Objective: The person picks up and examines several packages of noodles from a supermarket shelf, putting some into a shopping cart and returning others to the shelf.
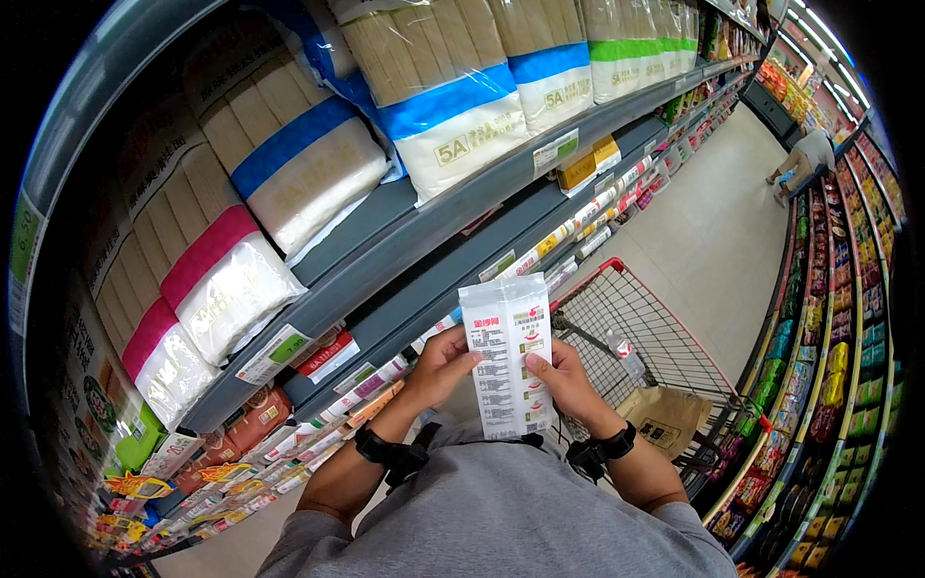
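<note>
Both my hands hold one long white packet point(510, 361) upright in front of my chest. My left hand point(442, 367) grips its left edge, the thumb laid on the printed side. On the opposite edge my right hand point(567, 376) does the same, thumb across the front. The packet's printed back, with writing and small pictures, faces me, and its crimped top end points away. My fingers behind it are hidden. Just beyond my right hand stands a wire shopping cart point(668, 332) with a red rim. Inside it lie a clear plastic bottle point(626, 352) and a brown paper bag point(661, 419).
Grey shelving point(405, 238) on the left carries large noodle packs with blue bands point(452, 108), pink bands point(209, 274) and green bands point(627, 54). Racks of colourful packets point(802, 361) line the right side. Farther down the aisle floor point(694, 188), a person point(808, 155) bends toward the racks.
</note>
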Action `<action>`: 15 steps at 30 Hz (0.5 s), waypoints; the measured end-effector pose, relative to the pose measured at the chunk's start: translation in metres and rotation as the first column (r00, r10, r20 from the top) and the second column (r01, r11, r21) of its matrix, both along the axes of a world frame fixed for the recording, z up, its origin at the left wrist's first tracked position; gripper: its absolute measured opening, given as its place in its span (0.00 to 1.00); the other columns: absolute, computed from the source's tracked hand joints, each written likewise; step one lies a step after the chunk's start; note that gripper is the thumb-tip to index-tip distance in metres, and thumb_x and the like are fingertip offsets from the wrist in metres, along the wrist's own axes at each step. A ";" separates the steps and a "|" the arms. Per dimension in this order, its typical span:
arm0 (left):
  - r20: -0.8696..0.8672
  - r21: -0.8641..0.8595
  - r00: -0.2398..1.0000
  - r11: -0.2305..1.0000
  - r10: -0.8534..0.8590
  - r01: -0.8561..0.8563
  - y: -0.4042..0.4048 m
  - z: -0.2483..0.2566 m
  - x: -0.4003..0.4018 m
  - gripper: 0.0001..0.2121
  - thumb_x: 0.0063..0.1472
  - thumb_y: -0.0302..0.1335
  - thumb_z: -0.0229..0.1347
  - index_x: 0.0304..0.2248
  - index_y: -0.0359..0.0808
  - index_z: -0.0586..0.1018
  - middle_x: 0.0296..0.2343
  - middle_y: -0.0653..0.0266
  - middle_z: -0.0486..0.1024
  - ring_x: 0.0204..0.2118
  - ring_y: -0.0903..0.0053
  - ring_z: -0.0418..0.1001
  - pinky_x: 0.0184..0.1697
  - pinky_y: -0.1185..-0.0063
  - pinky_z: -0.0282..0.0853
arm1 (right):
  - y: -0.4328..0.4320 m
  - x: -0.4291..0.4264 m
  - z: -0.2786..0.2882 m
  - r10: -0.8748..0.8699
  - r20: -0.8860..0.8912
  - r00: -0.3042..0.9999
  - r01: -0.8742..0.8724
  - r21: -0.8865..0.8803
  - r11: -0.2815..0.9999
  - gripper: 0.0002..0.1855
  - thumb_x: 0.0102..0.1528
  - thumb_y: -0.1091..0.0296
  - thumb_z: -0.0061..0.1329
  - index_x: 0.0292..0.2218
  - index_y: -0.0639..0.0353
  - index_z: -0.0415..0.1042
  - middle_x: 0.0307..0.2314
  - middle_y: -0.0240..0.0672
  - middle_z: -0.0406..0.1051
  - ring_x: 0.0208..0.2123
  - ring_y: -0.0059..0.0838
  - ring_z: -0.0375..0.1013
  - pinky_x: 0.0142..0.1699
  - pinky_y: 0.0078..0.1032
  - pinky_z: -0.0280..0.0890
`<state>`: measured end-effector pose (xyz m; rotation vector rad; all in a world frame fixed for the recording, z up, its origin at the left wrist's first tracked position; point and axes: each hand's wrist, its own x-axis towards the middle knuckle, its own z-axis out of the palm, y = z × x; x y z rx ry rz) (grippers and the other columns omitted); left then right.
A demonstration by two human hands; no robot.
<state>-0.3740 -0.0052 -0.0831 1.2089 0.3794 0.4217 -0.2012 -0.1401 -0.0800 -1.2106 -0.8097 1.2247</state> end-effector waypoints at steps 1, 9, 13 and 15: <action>0.008 -0.001 1.000 1.000 0.002 -0.002 0.000 -0.001 0.000 0.16 0.57 0.21 0.47 0.46 0.27 0.67 0.41 0.59 0.72 0.42 0.80 0.70 0.44 0.81 0.65 | 0.000 0.000 0.000 -0.002 -0.017 1.000 0.002 -0.005 1.000 0.17 0.57 0.62 0.45 0.43 0.66 0.67 0.34 0.37 0.72 0.34 0.20 0.71 0.38 0.20 0.67; -0.031 -0.020 0.999 1.000 0.008 -0.009 0.002 -0.005 0.000 0.16 0.58 0.22 0.47 0.46 0.28 0.68 0.40 0.61 0.72 0.40 0.81 0.71 0.40 0.82 0.67 | 0.001 -0.001 -0.003 -0.020 -0.037 0.999 0.019 -0.019 1.000 0.16 0.57 0.63 0.44 0.43 0.65 0.67 0.34 0.36 0.72 0.34 0.20 0.71 0.38 0.20 0.67; -0.114 0.019 0.993 1.000 0.012 -0.010 -0.005 0.003 0.012 0.16 0.55 0.21 0.53 0.45 0.29 0.69 0.39 0.60 0.73 0.41 0.79 0.71 0.44 0.80 0.68 | -0.003 0.005 -0.003 -0.058 0.066 0.996 0.059 -0.022 0.998 0.17 0.56 0.62 0.46 0.43 0.66 0.67 0.33 0.35 0.72 0.33 0.19 0.71 0.37 0.19 0.66; -0.141 0.003 0.989 0.999 -0.040 0.041 -0.005 -0.003 0.019 0.16 0.54 0.21 0.56 0.43 0.29 0.70 0.38 0.60 0.73 0.41 0.78 0.71 0.46 0.78 0.67 | -0.008 0.010 -0.004 -0.076 0.124 0.989 0.079 -0.020 0.997 0.18 0.56 0.62 0.47 0.43 0.66 0.67 0.33 0.35 0.72 0.33 0.19 0.70 0.37 0.19 0.66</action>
